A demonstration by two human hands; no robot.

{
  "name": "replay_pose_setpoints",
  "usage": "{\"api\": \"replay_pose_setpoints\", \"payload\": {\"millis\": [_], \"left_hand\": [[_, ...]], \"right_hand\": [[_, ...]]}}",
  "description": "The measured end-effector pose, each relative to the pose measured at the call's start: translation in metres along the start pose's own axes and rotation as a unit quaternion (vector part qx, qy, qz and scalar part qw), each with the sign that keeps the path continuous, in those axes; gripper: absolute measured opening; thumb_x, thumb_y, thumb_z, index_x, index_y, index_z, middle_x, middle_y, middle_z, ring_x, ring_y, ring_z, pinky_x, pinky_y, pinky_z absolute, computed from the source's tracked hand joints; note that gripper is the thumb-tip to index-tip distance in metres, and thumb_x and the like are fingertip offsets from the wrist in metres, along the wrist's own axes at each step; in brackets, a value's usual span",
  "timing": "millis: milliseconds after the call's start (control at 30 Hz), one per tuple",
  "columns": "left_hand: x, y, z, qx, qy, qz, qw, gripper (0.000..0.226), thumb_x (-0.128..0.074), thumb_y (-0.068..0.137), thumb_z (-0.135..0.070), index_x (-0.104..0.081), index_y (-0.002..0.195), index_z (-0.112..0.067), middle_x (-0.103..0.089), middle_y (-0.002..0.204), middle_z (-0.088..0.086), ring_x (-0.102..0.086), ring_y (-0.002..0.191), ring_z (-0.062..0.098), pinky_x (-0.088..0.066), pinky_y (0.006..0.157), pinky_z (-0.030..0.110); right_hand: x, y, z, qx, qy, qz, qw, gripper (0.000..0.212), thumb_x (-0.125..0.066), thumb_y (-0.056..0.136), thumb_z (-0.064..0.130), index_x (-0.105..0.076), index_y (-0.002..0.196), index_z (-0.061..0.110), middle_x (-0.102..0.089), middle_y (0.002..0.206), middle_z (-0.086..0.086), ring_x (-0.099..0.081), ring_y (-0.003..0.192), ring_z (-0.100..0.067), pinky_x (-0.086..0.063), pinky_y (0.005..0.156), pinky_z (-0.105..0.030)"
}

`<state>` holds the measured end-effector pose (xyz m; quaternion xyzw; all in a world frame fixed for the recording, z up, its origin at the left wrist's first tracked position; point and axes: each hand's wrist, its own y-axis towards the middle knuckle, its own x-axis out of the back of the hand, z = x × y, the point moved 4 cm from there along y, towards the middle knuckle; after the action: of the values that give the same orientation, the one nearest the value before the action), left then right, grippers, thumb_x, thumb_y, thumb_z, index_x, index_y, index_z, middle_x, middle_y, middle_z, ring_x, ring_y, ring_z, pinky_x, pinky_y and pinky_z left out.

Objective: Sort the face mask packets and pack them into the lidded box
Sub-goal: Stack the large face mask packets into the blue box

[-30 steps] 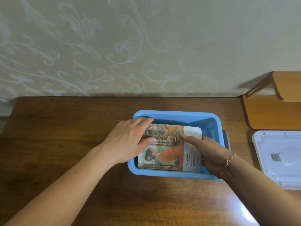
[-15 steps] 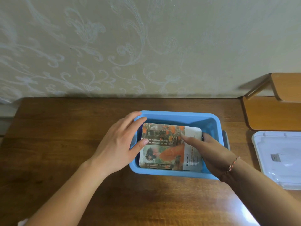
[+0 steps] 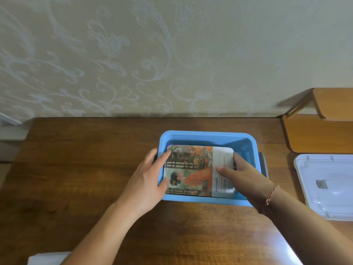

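Note:
A blue plastic box [image 3: 206, 134] stands open on the wooden table. Inside it lies a face mask packet [image 3: 193, 169] printed with orange flowers and a figure, its white strip to the right; whether more packets lie under it is hidden. My left hand [image 3: 147, 181] rests over the box's left rim, with straight index finger and thumb touching the packet's left edge. My right hand [image 3: 245, 177] is inside the box at the right, thumb on top of the white strip and fingers curled down round the packet's right edge.
The box's white lid [image 3: 328, 185] lies upside down on the table to the right. A light wooden shelf [image 3: 321, 132] stands at the back right against the patterned wall. A white object [image 3: 47, 258] shows at the bottom left edge.
My left hand has slid left off the top of the packet to its left edge and the box rim. My right hand has stayed at the packet's right edge.

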<state>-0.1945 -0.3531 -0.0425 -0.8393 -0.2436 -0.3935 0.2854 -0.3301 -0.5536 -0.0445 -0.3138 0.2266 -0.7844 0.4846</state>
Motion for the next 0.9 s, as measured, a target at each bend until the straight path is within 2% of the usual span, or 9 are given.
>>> {"api": "replay_pose_setpoints", "payload": {"millis": [100, 233, 433, 500, 600, 700, 800, 900], "left_hand": [[0.005, 0.004, -0.005, 0.006, 0.044, 0.015, 0.999, 0.082, -0.062, 0.091, -0.026, -0.010, 0.153, -0.037, -0.010, 0.152, -0.015, -0.046, 0.124, 0.011, -0.052, 0.093, 0.030], [0.010, 0.007, -0.010, -0.006, 0.090, 0.018, 0.996, 0.090, -0.064, 0.090, -0.036, 0.002, 0.151, -0.038, -0.018, 0.146, -0.011, -0.052, 0.105, 0.008, -0.055, 0.078, 0.024], [0.013, 0.004, -0.012, -0.018, 0.103, 0.009, 0.995, 0.089, -0.058, 0.092, -0.046, 0.010, 0.150, -0.040, -0.023, 0.148, -0.009, -0.054, 0.105, 0.008, -0.054, 0.079, 0.026], [0.011, 0.003, -0.013, -0.022, 0.099, 0.002, 0.995, 0.088, -0.056, 0.093, -0.048, 0.011, 0.150, -0.041, -0.023, 0.151, -0.008, -0.054, 0.109, 0.009, -0.053, 0.081, 0.025], [0.006, 0.002, -0.011, -0.030, 0.093, -0.008, 0.995, 0.088, -0.054, 0.092, -0.050, 0.014, 0.147, -0.048, -0.024, 0.153, -0.002, -0.053, 0.117, 0.013, -0.056, 0.087, 0.031], [0.003, 0.003, -0.008, -0.026, 0.090, -0.007, 0.996, 0.089, -0.054, 0.092, -0.050, 0.019, 0.145, -0.053, -0.021, 0.156, 0.000, -0.049, 0.127, 0.018, -0.055, 0.092, 0.037], [0.002, 0.003, -0.008, -0.028, 0.096, -0.004, 0.995, 0.089, -0.053, 0.093, -0.050, 0.020, 0.144, -0.054, -0.020, 0.156, -0.001, -0.047, 0.129, 0.017, -0.054, 0.093, 0.038], [0.003, 0.004, -0.005, -0.028, 0.086, -0.008, 0.996, 0.090, -0.054, 0.092, -0.050, 0.019, 0.144, -0.052, -0.023, 0.155, -0.001, -0.047, 0.129, 0.017, -0.055, 0.093, 0.039]], "right_hand": [[-0.002, -0.006, 0.001, 0.010, -0.047, 0.012, 0.999, 0.034, -0.057, 0.094, 0.024, -0.044, 0.125, 0.021, -0.064, 0.114, 0.000, -0.063, 0.103, -0.018, -0.054, 0.092, -0.044], [0.005, -0.006, 0.002, 0.014, -0.072, -0.014, 0.997, 0.030, -0.059, 0.093, 0.022, -0.043, 0.118, 0.017, -0.063, 0.113, -0.002, -0.064, 0.101, -0.021, -0.056, 0.087, -0.046], [0.012, -0.003, 0.002, 0.011, -0.058, -0.020, 0.998, 0.029, -0.062, 0.091, 0.020, -0.046, 0.116, 0.017, -0.065, 0.110, -0.004, -0.065, 0.099, -0.022, -0.057, 0.085, -0.047], [0.011, -0.005, 0.001, 0.013, -0.067, -0.017, 0.998, 0.032, -0.061, 0.092, 0.019, -0.044, 0.120, 0.017, -0.064, 0.111, -0.002, -0.064, 0.102, -0.023, -0.058, 0.084, -0.047], [0.008, -0.009, 0.001, 0.026, -0.074, 0.008, 0.997, 0.040, -0.060, 0.092, 0.016, -0.043, 0.127, 0.020, -0.064, 0.114, 0.002, -0.063, 0.108, -0.020, -0.056, 0.089, -0.046], [0.010, -0.011, -0.002, 0.026, -0.068, 0.027, 0.997, 0.037, -0.060, 0.092, 0.012, -0.047, 0.124, 0.024, -0.063, 0.114, 0.005, -0.060, 0.110, -0.017, -0.057, 0.086, -0.037], [0.013, -0.010, -0.003, 0.030, -0.058, 0.007, 0.998, 0.031, -0.061, 0.091, 0.013, -0.050, 0.119, 0.022, -0.063, 0.114, 0.005, -0.060, 0.109, -0.017, -0.055, 0.083, -0.033], [0.013, -0.013, 0.000, 0.037, -0.097, -0.007, 0.995, 0.032, -0.060, 0.092, 0.017, -0.048, 0.121, 0.019, -0.062, 0.115, 0.004, -0.059, 0.104, -0.014, -0.053, 0.074, -0.026]]}}
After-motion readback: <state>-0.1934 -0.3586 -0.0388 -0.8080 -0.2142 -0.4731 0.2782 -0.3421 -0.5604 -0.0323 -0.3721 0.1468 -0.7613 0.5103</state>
